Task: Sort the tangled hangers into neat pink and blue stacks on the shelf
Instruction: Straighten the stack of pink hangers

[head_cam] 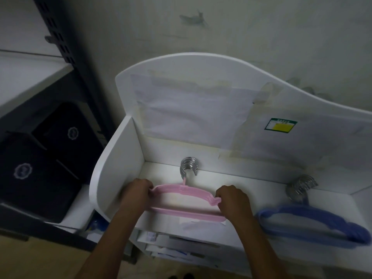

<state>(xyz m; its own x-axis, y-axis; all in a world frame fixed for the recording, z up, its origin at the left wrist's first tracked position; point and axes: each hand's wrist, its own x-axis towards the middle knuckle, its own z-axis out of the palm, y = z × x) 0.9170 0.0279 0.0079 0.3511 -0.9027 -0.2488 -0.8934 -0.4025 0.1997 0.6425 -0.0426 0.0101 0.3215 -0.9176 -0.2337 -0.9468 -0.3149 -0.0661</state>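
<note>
A stack of pink hangers [181,191] lies flat on the white shelf [241,184], its metal hooks [188,166] bunched against the back panel. My left hand [136,191] grips the stack's left shoulder end and my right hand [231,198] grips its right shoulder end. To the right, a stack of blue hangers [314,222] lies near the shelf's front edge, with its metal hooks [300,187] pointing back. Neither hand touches the blue stack.
The shelf has a white side wall [114,162] on the left and a tall back panel [201,87] with taped papers and a green-yellow label [280,124]. Lower shelves hold papers [177,246]. Dark fabric boxes [40,168] sit in a rack at left.
</note>
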